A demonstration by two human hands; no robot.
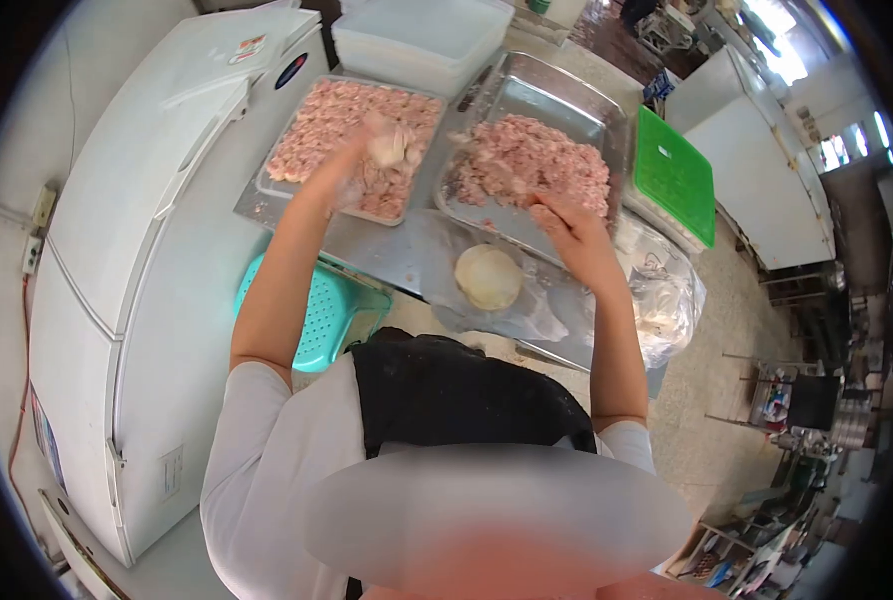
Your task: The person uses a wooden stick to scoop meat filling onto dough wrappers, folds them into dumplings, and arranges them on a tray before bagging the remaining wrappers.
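Observation:
My left hand is over a shallow tray filled with small pink meat dumplings. Its fingers close around a pale dumpling wrapper, smeared by motion. Whether filling sits in the wrapper cannot be made out. At the near edge of a mound of pink minced meat, in a deep metal pan, is my right hand. Its fingers are bent together, and what they hold, if anything, is hidden. Between the hands, nearer my body, a stack of round wrappers lies on a clear plastic bag.
Stacked translucent containers stand behind the dumpling tray. A green-lidded box and a bag of pale contents are on the right. A white freezer flanks the left side; a turquoise basket sits below the table edge.

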